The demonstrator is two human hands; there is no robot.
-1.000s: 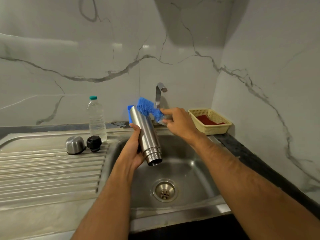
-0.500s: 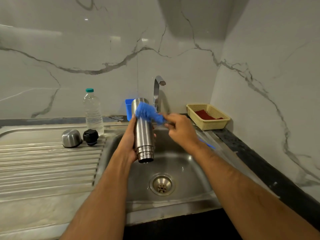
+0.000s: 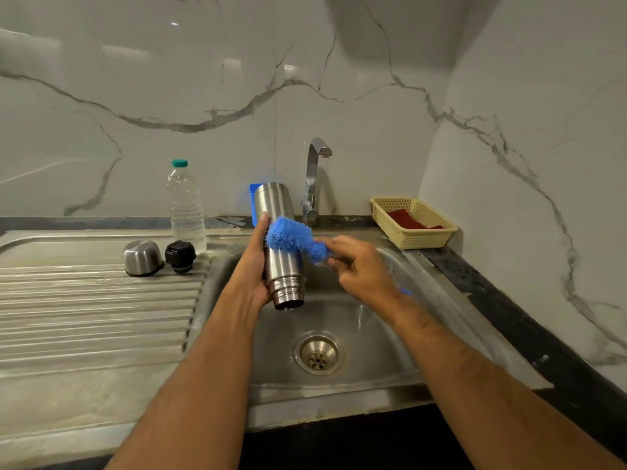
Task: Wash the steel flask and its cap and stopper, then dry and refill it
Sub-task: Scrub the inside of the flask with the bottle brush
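Steel flask (image 3: 279, 245) inverted, mouth down, blue brush (image 3: 294, 239) across it

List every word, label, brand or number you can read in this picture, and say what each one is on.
None can be read.
Water bottle: clear, no readable label.
Steel flask, steel cap, black stopper: no print visible.
Yellow basket and blue brush: no text.

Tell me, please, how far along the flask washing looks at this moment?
Done: steel cap and black stopper are off, on the drainboard. In hand: left hand holds the flask mouth-down while right hand scrubs it with the blue brush. Left: cap, stopper, drying, refilling.
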